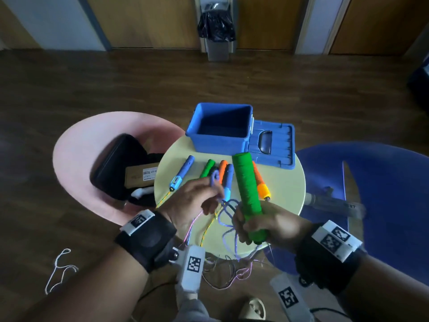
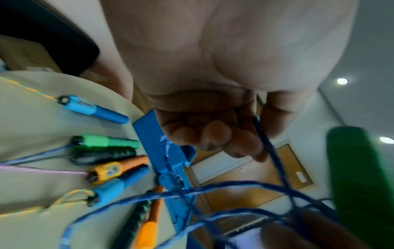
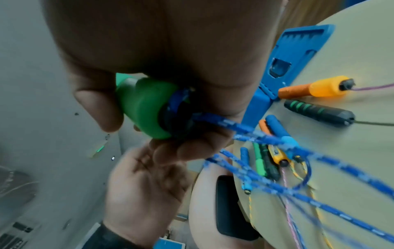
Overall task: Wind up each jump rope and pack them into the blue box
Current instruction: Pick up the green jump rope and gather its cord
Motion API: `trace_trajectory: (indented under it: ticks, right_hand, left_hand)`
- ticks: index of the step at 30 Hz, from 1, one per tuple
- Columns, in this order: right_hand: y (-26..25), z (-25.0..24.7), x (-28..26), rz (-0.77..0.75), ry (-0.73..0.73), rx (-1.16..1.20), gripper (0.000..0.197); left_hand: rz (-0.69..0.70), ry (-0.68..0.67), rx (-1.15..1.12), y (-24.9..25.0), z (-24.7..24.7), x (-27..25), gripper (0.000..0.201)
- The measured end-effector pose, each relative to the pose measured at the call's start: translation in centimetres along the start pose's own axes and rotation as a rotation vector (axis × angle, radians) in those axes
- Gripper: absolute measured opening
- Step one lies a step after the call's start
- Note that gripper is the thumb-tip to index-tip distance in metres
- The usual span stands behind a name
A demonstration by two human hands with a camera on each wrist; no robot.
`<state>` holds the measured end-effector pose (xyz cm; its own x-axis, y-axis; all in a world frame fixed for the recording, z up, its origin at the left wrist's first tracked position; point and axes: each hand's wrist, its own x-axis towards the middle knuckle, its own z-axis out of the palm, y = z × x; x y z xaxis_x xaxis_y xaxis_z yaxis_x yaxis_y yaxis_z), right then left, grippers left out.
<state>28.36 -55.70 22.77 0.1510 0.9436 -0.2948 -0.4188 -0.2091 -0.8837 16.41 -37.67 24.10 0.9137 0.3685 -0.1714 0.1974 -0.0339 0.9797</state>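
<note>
Our right hand (image 1: 267, 225) grips the green handle (image 1: 247, 196) while our left hand (image 1: 195, 198) pinches its blue cord (image 1: 228, 219), mid-winding; next we loop the slack.

The head view looks steeply down from above onto the small round cream table (image 1: 285, 182). Each wrist view sits very near its own palm, facing along the fingers toward the tabletop edge. All three share the open blue plastic box (image 1: 220, 140) (image 2: 149, 133) (image 3: 258, 104).
</note>
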Motion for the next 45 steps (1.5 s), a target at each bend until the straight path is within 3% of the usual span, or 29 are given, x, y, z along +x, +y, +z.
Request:
trace_trajectory:
  ticks: [2, 6, 8, 10, 12, 13, 15, 17, 20, 23, 25, 28, 31, 34, 37, 40, 43, 45]
  right_hand:
    - [-1.2, 0.0, -0.3, -0.067, 0.033, 0.030, 0.017]
    - [-4.0, 0.2, -0.7, -0.183, 0.018, 0.156, 0.025]
    - [-5.1, 0.9, -0.7, -0.224, -0.008, 0.174, 0.021]
    - [-6.0, 1.7, -0.8, -0.276, -0.045, 0.191, 0.018]
    - [-6.7, 2.1, -1.0, -0.330, -0.059, 0.220, 0.018]
    - [-7.1, 2.2, -1.2, -0.364, -0.064, 0.240, 0.019]
    - [-7.8, 1.9, -1.6, -0.439, -0.063, 0.283, 0.027]
    - [-8.2, 1.0, -2.1, -0.484, -0.014, 0.287, 0.037]
    - [-7.6, -0.7, -2.6, -0.471, 0.201, 0.219, 0.027]
    - [-5.5, -1.8, -2.5, -0.345, 0.392, 0.093, 0.011]
    - [-3.9, -1.6, -2.1, -0.247, 0.432, 0.043, 0.011]
    - [-2.4, -0.1, -1.3, -0.148, 0.409, -0.015, 0.026]
    - [-2.1, 1.7, -0.6, -0.105, 0.254, -0.105, 0.046]
    - [-2.9, 2.5, -0.7, -0.122, 0.076, -0.012, 0.027]
    - [-4.1, 2.4, -1.1, -0.188, 0.055, 0.112, 0.021]
    - [-5.8, 2.3, -1.5, -0.275, 0.038, 0.263, 0.021]
    - [-7.3, 2.6, -1.7, -0.346, 0.013, 0.312, 0.018]
    - [-7.8, 2.8, -1.7, -0.378, 0.005, 0.290, 0.016]
  left_hand:
    - [-0.091, -0.018, 0.026, -1.1, -1.1, -0.4, 0.045]
    - [-0.260, -0.230, 0.217, -3.8, -0.7, -0.7, 0.062]
    - [-0.261, -0.356, 0.447, -4.6, 0.6, -0.8, 0.053]
    - [-0.230, -0.462, 0.611, -5.0, 2.2, -0.7, 0.026]
    - [-0.222, -0.514, 0.692, -5.6, 3.5, -0.3, 0.012]
    - [-0.250, -0.534, 0.727, -6.1, 3.9, -0.2, 0.009]
    - [-0.328, -0.570, 0.770, -7.5, 4.1, -0.5, 0.024]
    - [-0.430, -0.544, 0.737, -9.7, 3.2, -1.4, 0.028]
    - [-0.460, -0.281, 0.639, -11.5, 0.9, -3.2, 0.026]
    - [-0.252, 0.022, 0.567, -8.9, -0.6, -3.9, 0.033]
    - [-0.074, 0.117, 0.484, -4.8, -0.4, -4.0, 0.035]
    - [0.155, 0.055, 0.268, 0.6, 0.9, -4.2, 0.032]
    - [0.288, 0.030, 0.186, 4.4, 2.3, -3.8, 0.024]
    - [0.337, 0.100, 0.016, 6.0, 2.5, -3.2, 0.022]
    - [0.237, 0.213, -0.231, 4.5, 1.4, -2.7, 0.019]
    - [0.030, 0.271, -0.098, 0.6, 0.4, -2.5, 0.018]
    - [-0.135, 0.028, 0.293, -4.6, 0.0, -2.7, 0.017]
    - [-0.191, -0.202, 0.382, -7.2, 0.6, -3.0, 0.025]
